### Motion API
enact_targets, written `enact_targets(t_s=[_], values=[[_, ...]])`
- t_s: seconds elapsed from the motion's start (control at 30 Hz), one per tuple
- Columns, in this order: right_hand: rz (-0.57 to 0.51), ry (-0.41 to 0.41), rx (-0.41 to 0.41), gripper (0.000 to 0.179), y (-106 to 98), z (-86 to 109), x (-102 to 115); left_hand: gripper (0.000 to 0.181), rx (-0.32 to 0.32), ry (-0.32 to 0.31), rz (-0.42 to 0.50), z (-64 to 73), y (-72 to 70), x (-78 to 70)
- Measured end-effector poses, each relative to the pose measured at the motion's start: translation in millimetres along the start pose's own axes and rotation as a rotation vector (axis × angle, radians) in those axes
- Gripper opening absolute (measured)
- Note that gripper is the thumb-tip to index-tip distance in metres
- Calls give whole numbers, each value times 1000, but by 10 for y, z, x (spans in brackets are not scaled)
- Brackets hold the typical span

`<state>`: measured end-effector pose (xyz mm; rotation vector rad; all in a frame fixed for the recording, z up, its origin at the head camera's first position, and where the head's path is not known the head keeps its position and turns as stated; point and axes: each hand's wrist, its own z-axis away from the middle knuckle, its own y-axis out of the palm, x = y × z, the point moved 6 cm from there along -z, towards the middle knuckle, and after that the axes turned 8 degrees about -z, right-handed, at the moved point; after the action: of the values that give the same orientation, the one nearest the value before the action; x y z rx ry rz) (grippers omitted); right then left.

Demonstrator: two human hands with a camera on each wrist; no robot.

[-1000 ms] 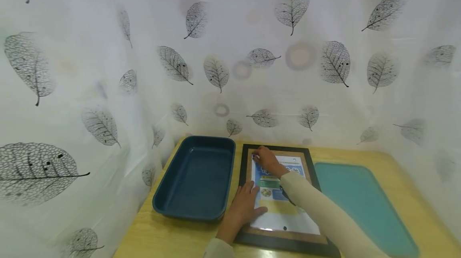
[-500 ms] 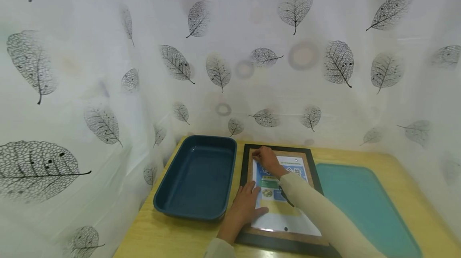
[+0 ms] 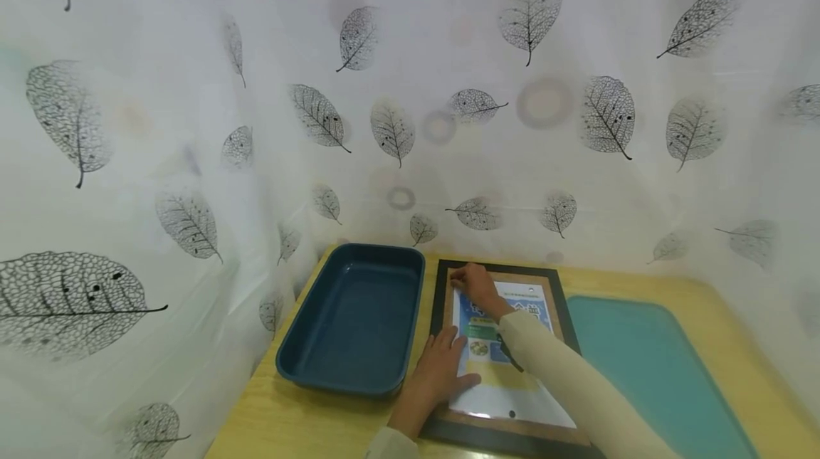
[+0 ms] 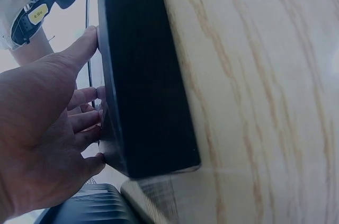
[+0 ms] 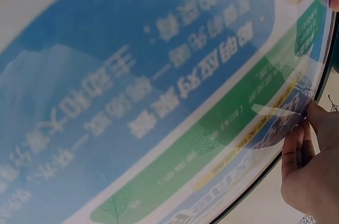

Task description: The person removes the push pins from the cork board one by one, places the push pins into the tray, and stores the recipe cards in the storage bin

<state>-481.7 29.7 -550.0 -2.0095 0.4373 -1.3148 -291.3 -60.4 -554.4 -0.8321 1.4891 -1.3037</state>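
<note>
A black-framed cork board (image 3: 487, 438) lies flat on the table, with a glossy printed poster (image 3: 534, 405) on it. My right hand (image 3: 477, 287) is at the poster's upper left corner. In the right wrist view its thumb and fingertips pinch a small purple thing (image 5: 303, 114), mostly covered by them; I cannot tell its kind. A thin pale strip (image 5: 273, 109) reaches from there over the print. My left hand (image 3: 437, 372) rests on the board's left side, fingers extended. In the left wrist view its fingertips (image 4: 91, 97) touch the frame's black side (image 4: 148, 86).
A deep dark blue tray (image 3: 410, 317) stands left of the board. To the right lies a flat teal tray (image 3: 640, 359), partly behind the right sleeve (image 3: 564, 373). A leaf-printed white curtain (image 3: 410, 160) hangs behind the wooden table (image 3: 282, 416).
The head view shifts slightly, so everything appears a little farther right. Both hands keep their places on the board and poster.
</note>
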Motion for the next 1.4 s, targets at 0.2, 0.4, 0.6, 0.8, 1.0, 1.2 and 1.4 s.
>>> enact_targets(t_s=[0.2,0.4,0.6,0.8,1.0,1.2,1.4], values=[[17,-22,3,17,-12,-20,7,74,-16,18,2,12,-54,-24],[19,-58,-9,16,-40,-53,54,73,-33,34,13,-6,-92,-38],[12,-35,1,16,-36,-53,48,74,-20,27,-6,-32,-38,-29],[-4,-29,27,15,-52,-12,60,75,-18,22,-16,-17,-26,-38],[2,-32,19,12,-115,42,25,74,-11,27,-6,-4,-39,-52],[-3,-9,-12,9,-160,66,-50,75,-7,19,6,6,-49,-50],[-64,82,-12,10,-154,88,-129,75,-7,25,-4,28,-54,-48]])
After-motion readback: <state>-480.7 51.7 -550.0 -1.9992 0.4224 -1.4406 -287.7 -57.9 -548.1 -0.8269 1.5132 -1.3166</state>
